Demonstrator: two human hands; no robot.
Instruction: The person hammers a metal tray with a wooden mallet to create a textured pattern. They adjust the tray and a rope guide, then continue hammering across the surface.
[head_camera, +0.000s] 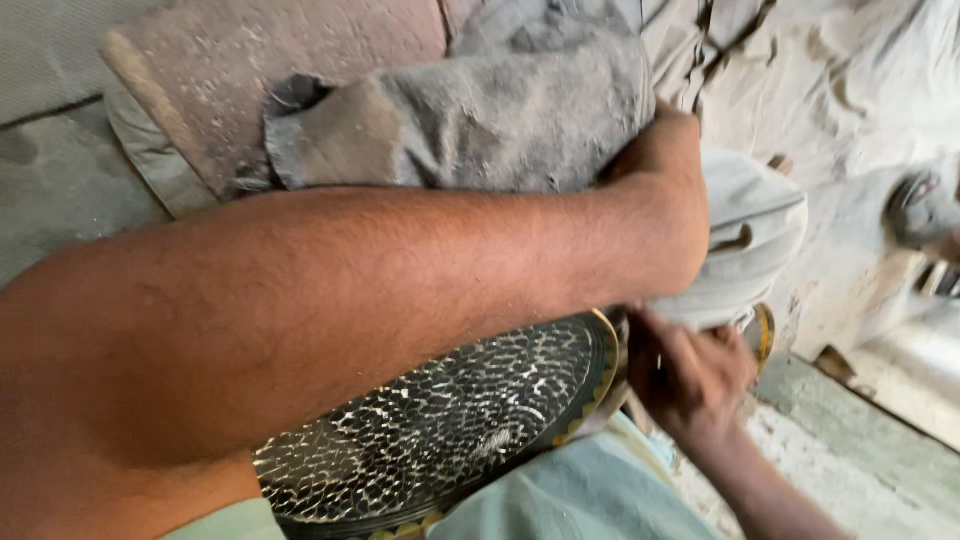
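A round tray (450, 420) with a black and silver mosaic pattern and a gold rim rests on my lap at the bottom centre. My left arm stretches across the view above it. My left hand (665, 200) presses against a dusty grey cloth (500, 110) and a pale grey bundle (755, 230) at the tray's far edge; its fingers are hidden. My right hand (690, 375) is curled at the tray's right rim, fingers closed beneath the bundle. What it grips is not visible.
A dusty brown slab (250, 70) lies at the upper left on a pale cushion. Dust-covered cloth and rubble (850, 90) fill the upper right. A concrete floor edge (860, 450) runs along the lower right. My light green trousers (580, 490) show below the tray.
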